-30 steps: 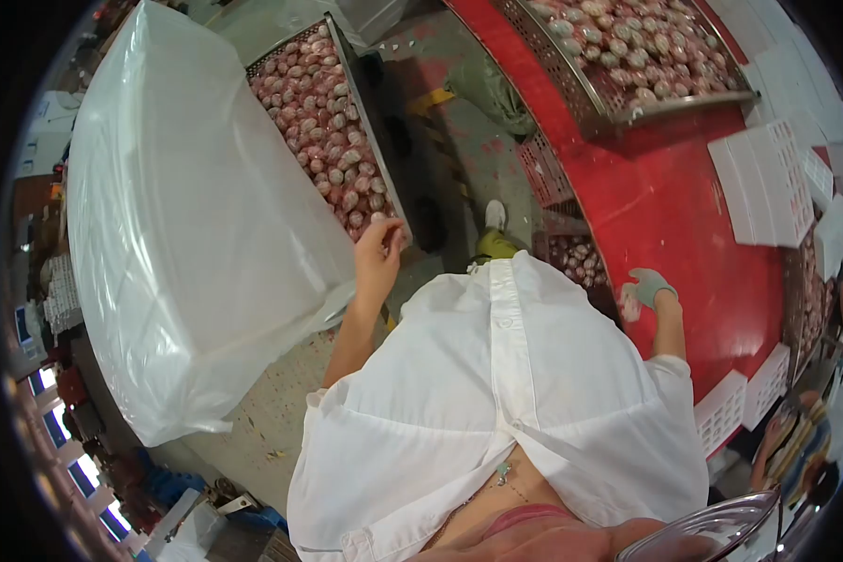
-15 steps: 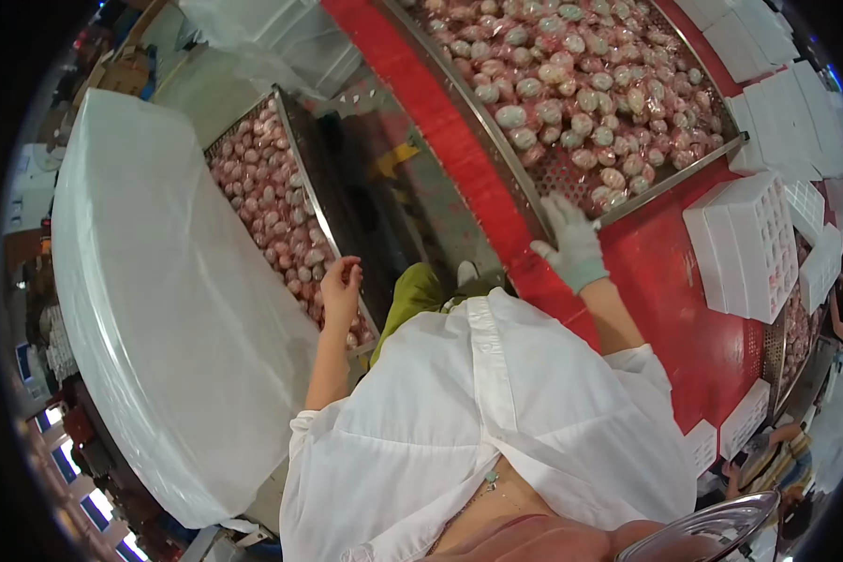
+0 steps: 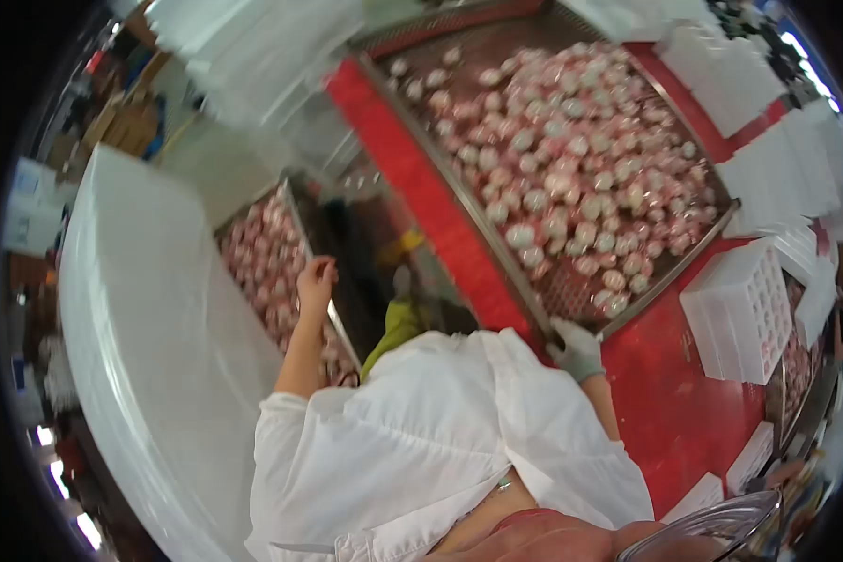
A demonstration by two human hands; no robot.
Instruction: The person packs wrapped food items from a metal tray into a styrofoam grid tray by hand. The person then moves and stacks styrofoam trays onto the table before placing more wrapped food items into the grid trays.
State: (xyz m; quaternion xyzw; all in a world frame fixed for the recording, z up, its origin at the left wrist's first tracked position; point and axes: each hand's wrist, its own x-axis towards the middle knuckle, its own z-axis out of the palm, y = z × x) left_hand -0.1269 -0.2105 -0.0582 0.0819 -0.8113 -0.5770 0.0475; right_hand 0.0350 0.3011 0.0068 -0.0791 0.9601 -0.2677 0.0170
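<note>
My right hand (image 3: 576, 348), in a pale glove, is closed on the near corner of a large metal tray (image 3: 510, 251). The tray has a perforated bottom and holds a heap of pale and pink egg-shaped pieces (image 3: 562, 178) in clear wrap. My bare left hand (image 3: 317, 281) hangs beside the metal rim of a second, lower tray (image 3: 300, 225), its fingers curled and nothing visible in them. Similar wrapped pieces (image 3: 262, 262) fill that lower tray.
A red tabletop (image 3: 646, 403) bears the large tray. White foam trays with pockets (image 3: 735, 314) stand stacked at the right. On the left is a big plastic-covered white block (image 3: 150, 356). Between the trays lies a dark gap above the floor, where my green-trousered leg (image 3: 398, 328) shows.
The view has shifted, showing more of the large tray's far end. My right hand has gone from spread fingers near the corner to gripping it. The tray appears closer to me. My left hand stays curled.
</note>
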